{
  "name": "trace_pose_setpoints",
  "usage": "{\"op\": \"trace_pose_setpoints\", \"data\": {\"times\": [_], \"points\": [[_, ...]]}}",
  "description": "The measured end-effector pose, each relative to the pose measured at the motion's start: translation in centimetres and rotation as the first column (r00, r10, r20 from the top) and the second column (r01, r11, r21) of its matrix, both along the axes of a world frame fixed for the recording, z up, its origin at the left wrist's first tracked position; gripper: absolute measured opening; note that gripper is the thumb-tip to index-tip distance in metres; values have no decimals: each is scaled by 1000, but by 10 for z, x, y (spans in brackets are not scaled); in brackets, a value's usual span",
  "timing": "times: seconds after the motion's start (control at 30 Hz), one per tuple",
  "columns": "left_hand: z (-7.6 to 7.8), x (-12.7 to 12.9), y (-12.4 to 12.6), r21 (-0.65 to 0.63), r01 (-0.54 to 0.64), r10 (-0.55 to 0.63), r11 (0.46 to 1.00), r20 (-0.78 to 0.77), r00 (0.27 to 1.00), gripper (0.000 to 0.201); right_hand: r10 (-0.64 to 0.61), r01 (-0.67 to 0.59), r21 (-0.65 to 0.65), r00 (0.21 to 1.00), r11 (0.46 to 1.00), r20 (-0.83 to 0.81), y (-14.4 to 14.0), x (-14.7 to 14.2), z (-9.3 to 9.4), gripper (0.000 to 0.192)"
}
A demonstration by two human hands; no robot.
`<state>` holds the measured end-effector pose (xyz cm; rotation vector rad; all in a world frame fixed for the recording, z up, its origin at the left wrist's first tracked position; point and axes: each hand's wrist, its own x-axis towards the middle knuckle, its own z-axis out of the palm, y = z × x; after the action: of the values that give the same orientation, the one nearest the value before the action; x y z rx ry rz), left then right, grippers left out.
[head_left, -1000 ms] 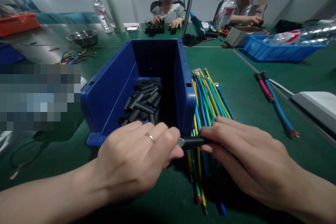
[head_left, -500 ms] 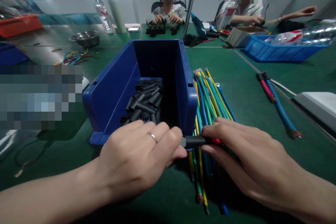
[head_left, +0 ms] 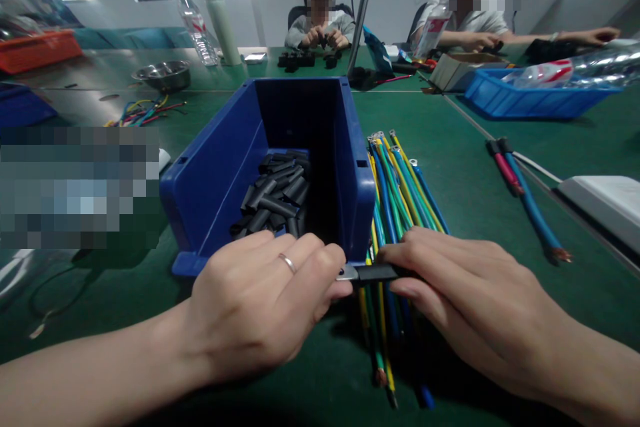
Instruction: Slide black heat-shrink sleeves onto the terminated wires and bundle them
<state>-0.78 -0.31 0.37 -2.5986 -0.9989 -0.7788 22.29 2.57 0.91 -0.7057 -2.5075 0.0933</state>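
My left hand (head_left: 265, 293), with a ring on one finger, pinches a silver cable lug (head_left: 349, 272) between thumb and forefinger. A black heat-shrink tube (head_left: 375, 273) sits against the lug, and my right hand (head_left: 465, 300) grips its other end. The cable behind it is hidden by the right hand. Under both hands lies a bundle of yellow, green and blue cables (head_left: 400, 190) with ring lugs at the far ends. Beyond my left hand stands a blue bin (head_left: 210, 167) holding a pile of short black tubes (head_left: 275, 193).
To the right lie a red and a blue cable with black sleeves (head_left: 533, 203), beside a white box (head_left: 600, 203). A light-blue tray (head_left: 530, 97) holds a plastic bottle. Farther off are a metal bowl (head_left: 163, 75) and loose wires (head_left: 143, 110). Two people sit across the table.
More of the silver lug shows between my hands, including its hole. The red piece visible by my right fingers earlier is now covered. Both hands keep their grip.
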Motion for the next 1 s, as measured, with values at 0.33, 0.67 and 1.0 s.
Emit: {"op": "trace_pose_setpoints", "data": {"times": [0.33,0.67,1.0], "points": [[4,1,1,46,28,-31,999,68,997,22,8,-21,153,996,988,85,-2,3,4,21],[4,-1,2,60,58,-58,997,0,998,17,-19,18,22,999,1000,31,0,-2,3,25],[3,1,2,111,43,-46,993,26,999,14,-11,11,-13,999,1000,36,1,0,-1,26]]}}
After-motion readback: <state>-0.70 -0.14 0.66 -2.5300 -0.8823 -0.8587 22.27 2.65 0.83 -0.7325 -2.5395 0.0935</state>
